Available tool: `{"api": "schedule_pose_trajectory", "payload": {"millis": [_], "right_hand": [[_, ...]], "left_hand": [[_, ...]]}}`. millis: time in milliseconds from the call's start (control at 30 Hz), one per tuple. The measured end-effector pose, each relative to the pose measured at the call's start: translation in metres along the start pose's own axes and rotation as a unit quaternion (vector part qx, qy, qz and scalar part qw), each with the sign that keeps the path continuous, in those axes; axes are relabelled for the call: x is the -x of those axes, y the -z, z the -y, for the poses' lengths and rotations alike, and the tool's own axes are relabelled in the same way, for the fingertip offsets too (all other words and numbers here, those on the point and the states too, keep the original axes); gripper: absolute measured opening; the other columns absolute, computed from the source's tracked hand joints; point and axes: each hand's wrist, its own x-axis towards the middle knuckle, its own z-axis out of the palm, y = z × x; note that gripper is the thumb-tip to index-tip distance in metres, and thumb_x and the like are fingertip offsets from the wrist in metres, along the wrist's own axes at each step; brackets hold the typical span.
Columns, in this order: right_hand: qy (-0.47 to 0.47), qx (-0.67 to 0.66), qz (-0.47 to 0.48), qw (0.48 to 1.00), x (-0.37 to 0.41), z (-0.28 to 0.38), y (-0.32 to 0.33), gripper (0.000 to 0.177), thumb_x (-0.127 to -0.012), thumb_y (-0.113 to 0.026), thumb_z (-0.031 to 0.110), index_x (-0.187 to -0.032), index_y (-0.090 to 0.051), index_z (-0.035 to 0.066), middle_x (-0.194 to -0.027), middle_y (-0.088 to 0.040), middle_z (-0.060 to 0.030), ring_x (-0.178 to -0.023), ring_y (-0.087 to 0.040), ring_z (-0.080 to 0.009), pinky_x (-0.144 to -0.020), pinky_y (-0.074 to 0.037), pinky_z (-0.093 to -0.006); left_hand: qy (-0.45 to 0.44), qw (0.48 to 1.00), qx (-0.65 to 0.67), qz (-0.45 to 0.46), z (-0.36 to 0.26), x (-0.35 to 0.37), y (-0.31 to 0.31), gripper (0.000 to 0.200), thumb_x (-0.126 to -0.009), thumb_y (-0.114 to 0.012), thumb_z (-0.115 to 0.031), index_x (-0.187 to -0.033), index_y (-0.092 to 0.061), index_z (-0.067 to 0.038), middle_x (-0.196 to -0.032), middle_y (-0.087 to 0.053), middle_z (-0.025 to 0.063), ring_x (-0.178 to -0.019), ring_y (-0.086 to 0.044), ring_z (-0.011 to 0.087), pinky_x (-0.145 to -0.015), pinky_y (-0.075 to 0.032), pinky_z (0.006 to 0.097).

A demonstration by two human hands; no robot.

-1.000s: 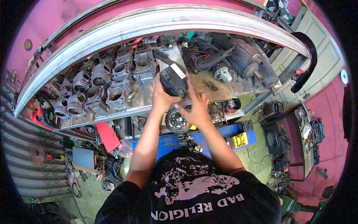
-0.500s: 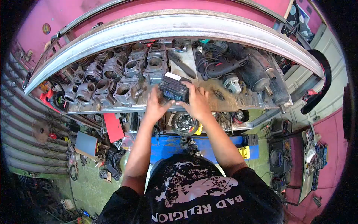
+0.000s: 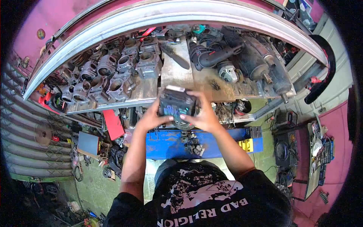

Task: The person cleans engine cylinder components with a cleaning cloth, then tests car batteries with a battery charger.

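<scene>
A black box-shaped battery (image 3: 177, 101), with a pale label along its top and bluish print on its near face, is held up in front of the shelf's front edge. My left hand (image 3: 151, 118) grips its left side, thumb across the near face. From the right, my right hand (image 3: 206, 116) clasps it, that thumb also on the near face. Under the battery, a round metal part (image 3: 184, 125) is mostly covered. Beyond it on the shelf lies a dark-bristled brush (image 3: 177, 56).
Several engine cylinders (image 3: 120, 86) stand on the shelf's left half. An angle grinder (image 3: 228, 72) and exhaust mufflers (image 3: 253, 62) lie to the right. A white metal beam (image 3: 181, 14) arches across the far side. Below is a blue bench (image 3: 162, 145) with small metal parts (image 3: 194, 146).
Both hands have brought the battery off the shelf area and nearer to my body. My view has shifted slightly, so more of the blue bench shows.
</scene>
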Motion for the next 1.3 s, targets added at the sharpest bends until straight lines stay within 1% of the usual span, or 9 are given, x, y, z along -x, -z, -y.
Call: {"api": "schedule_pose_trajectory", "payload": {"millis": [100,167,333,400,533,633,933,1067,1300], "right_hand": [[-0.049,-0.080,0.026,0.995,0.065,-0.008,0.007,0.082,-0.074,-0.093,0.009,-0.142,-0.047,0.007,-0.132,-0.059,-0.0121,-0.126,-0.056,-0.0222,-0.111,-0.042,-0.0389],[-0.059,-0.042,0.037,0.997,0.115,-0.012,0.010,0.082,-0.075,-0.093,0.015,-0.143,-0.048,0.007,-0.135,-0.058,-0.0126,-0.130,-0.054,-0.0238,-0.113,-0.041,-0.0396],[-0.133,-0.010,-0.056,0.989,0.257,-0.034,-0.023,0.083,-0.078,-0.093,0.021,-0.147,-0.047,0.007,-0.138,-0.057,-0.0126,-0.130,-0.053,-0.0255,-0.113,-0.041,-0.0401],[-0.235,-0.145,-0.072,0.959,0.315,-0.037,-0.039,0.083,-0.080,-0.092,0.022,-0.149,-0.046,0.008,-0.141,-0.056,-0.0131,-0.131,-0.053,-0.0245,-0.111,-0.043,-0.0400],[-0.311,-0.177,-0.206,0.911,0.423,-0.016,-0.084,0.082,-0.082,-0.091,0.022,-0.150,-0.046,0.009,-0.144,-0.055,-0.0123,-0.130,-0.054,-0.0240,-0.108,-0.047,-0.0398],[-0.315,-0.171,-0.313,0.879,0.491,0.004,-0.113,0.081,-0.081,-0.091,0.021,-0.148,-0.048,0.010,-0.139,-0.059,-0.0133,-0.129,-0.056,-0.0246,-0.110,-0.046,-0.0403],[-0.409,-0.135,-0.480,0.764,0.647,0.049,-0.120,0.078,-0.083,-0.089,0.025,-0.151,-0.051,0.013,-0.133,-0.064,-0.0100,-0.113,-0.063,-0.0217,-0.098,-0.052,-0.0382],[-0.376,-0.150,-0.527,0.747,0.719,0.063,-0.081,0.078,-0.083,-0.090,0.026,-0.149,-0.051,0.012,-0.127,-0.066,-0.0094,-0.097,-0.066,-0.0197,-0.087,-0.056,-0.0356],[-0.424,-0.055,-0.581,0.693,0.839,0.109,0.001,0.078,-0.083,-0.090,0.022,-0.150,-0.051,0.013,-0.121,-0.069,-0.0117,-0.094,-0.068,-0.0200,-0.084,-0.055,-0.0346]], "left_hand": [[-0.040,0.995,0.089,-0.005,0.013,0.042,-0.049,0.116,-0.077,-0.089,-0.009,-0.166,-0.014,-0.006,-0.162,-0.038,0.0151,-0.147,-0.037,0.0258,-0.123,-0.028,0.0432],[0.029,0.961,0.273,0.028,0.028,0.076,-0.088,0.117,-0.077,-0.088,-0.011,-0.166,-0.011,-0.011,-0.161,-0.035,0.0165,-0.148,-0.035,0.0282,-0.124,-0.025,0.0430],[0.061,0.949,0.266,0.159,0.066,0.147,-0.169,0.104,-0.079,-0.090,-0.016,-0.158,-0.022,-0.009,-0.153,-0.042,0.0153,-0.144,-0.039,0.0277,-0.121,-0.032,0.0451],[0.090,0.932,0.248,0.248,0.056,0.162,-0.184,0.101,-0.081,-0.089,-0.017,-0.158,-0.023,-0.010,-0.151,-0.044,0.0152,-0.142,-0.042,0.0275,-0.118,-0.037,0.0452],[0.083,0.895,0.240,0.366,0.075,0.207,-0.231,0.096,-0.085,-0.085,-0.013,-0.158,-0.023,-0.014,-0.148,-0.046,0.0147,-0.130,-0.054,0.0275,-0.106,-0.051,0.0415],[0.154,0.852,0.250,0.434,0.042,0.239,-0.258,0.095,-0.086,-0.084,-0.013,-0.159,-0.022,-0.015,-0.145,-0.048,0.0141,-0.126,-0.057,0.0279,-0.104,-0.051,0.0417],[0.151,0.759,0.189,0.604,-0.028,0.280,-0.383,0.094,-0.091,-0.079,-0.018,-0.162,-0.017,-0.018,-0.144,-0.051,0.0192,-0.122,-0.060,0.0289,-0.104,-0.049,0.0426],[0.150,0.703,0.154,0.677,-0.068,0.290,-0.473,0.096,-0.092,-0.079,-0.018,-0.163,-0.014,-0.019,-0.145,-0.051,0.0192,-0.124,-0.059,0.0294,-0.106,-0.048,0.0427],[0.066,0.630,0.174,0.754,-0.119,0.338,-0.640,0.110,-0.089,-0.083,-0.020,-0.166,-0.005,-0.022,-0.159,-0.036,0.0162,-0.142,-0.045,0.0313,-0.114,-0.041,0.0456]]}}
